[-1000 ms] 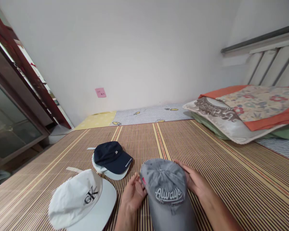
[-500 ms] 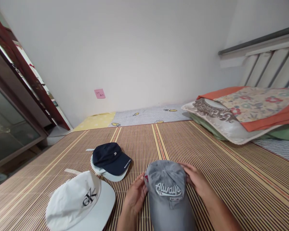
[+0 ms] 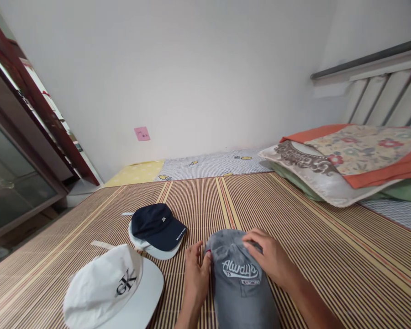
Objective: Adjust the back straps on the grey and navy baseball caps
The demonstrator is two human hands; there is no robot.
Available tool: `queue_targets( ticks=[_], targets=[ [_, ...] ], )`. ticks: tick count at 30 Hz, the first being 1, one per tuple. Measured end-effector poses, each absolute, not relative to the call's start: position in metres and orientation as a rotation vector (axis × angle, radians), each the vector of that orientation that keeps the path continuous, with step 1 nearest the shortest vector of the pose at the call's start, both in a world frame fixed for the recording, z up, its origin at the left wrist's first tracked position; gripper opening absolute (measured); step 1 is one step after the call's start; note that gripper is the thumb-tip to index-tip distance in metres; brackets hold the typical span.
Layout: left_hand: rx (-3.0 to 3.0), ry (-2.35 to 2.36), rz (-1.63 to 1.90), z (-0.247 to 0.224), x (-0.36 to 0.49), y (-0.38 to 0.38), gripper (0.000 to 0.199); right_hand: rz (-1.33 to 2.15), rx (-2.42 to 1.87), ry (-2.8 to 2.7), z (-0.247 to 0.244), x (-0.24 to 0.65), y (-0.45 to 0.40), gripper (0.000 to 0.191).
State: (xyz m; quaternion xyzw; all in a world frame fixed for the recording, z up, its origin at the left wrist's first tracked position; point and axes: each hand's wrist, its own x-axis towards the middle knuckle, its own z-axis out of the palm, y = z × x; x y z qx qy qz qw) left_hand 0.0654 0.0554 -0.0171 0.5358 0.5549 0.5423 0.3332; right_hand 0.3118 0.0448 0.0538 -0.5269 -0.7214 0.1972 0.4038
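Observation:
A grey baseball cap (image 3: 238,294) with white "Always" lettering lies in front of me, brim toward me. My left hand (image 3: 196,276) is at its left side, fingers apart and raised, the thumb against the edge of the crown. On the upper right of the crown rest the bent fingers of my right hand (image 3: 272,257), not closed around the cap. To the left lies a white cap (image 3: 96,285) with black letters. Behind it a navy cap (image 3: 154,224) sits on top of a pale cap (image 3: 169,252).
The caps lie on a striped bamboo mat (image 3: 198,205). Pillows (image 3: 304,167) and an orange-edged floral cloth (image 3: 373,146) are stacked at the right, near a radiator (image 3: 383,96). A pink note (image 3: 142,133) is stuck on the wall (image 3: 205,82). A glass-fronted cabinet (image 3: 13,183) stands at the left.
My right hand has moved from the cap's right side up onto its crown. My left hand has turned, its fingers now pointing upward beside the cap. The crown looks flatter.

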Motion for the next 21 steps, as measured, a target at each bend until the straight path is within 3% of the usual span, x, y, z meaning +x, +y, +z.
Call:
queue_targets(
  ticks=[8, 15, 21],
  targets=[
    [1.666, 1.496, 1.307, 0.0, 0.072, 0.043, 0.034, 0.694, -1.447, -2.163, 0.061, 0.303, 0.031, 0.02],
    [1.712, 1.536, 1.155, -0.006, 0.099, 0.025, 0.094, 0.511, -1.522, -2.195, 0.079, 0.295, 0.066, 0.023],
    [1.723, 1.518, 1.054, -0.022, 0.102, 0.013, 0.099, 0.496, -1.77, -2.403, 0.077, 0.266, 0.1, 0.002]
  ],
)
